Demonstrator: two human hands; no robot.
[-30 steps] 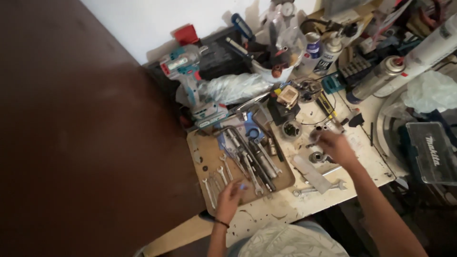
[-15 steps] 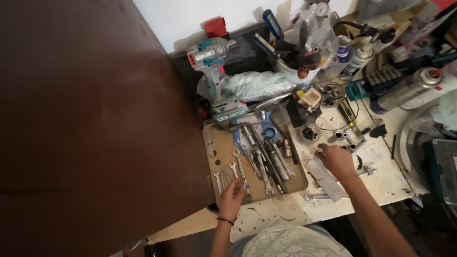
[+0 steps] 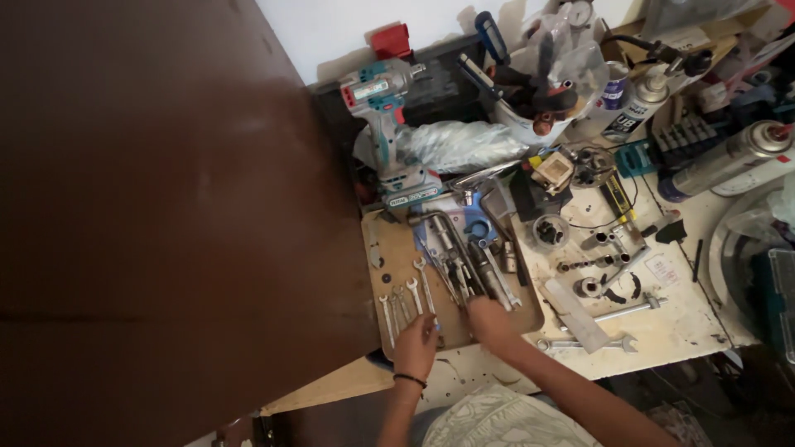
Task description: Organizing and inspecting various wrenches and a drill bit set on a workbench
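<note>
Both hands down on the wooden tray (image 3: 396, 248): left hand (image 3: 416, 346) touching the small spanners (image 3: 403, 300) at its near edge, right hand (image 3: 489, 319) on longer tools (image 3: 464, 265) mid-tray. Grip of either: cannot tell.

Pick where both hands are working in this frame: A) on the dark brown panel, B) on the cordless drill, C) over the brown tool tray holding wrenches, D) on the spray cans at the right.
C: the left hand and right hand both rest at the near edge of the brown tray, among the small wrenches, well short of the cordless drill.
</note>
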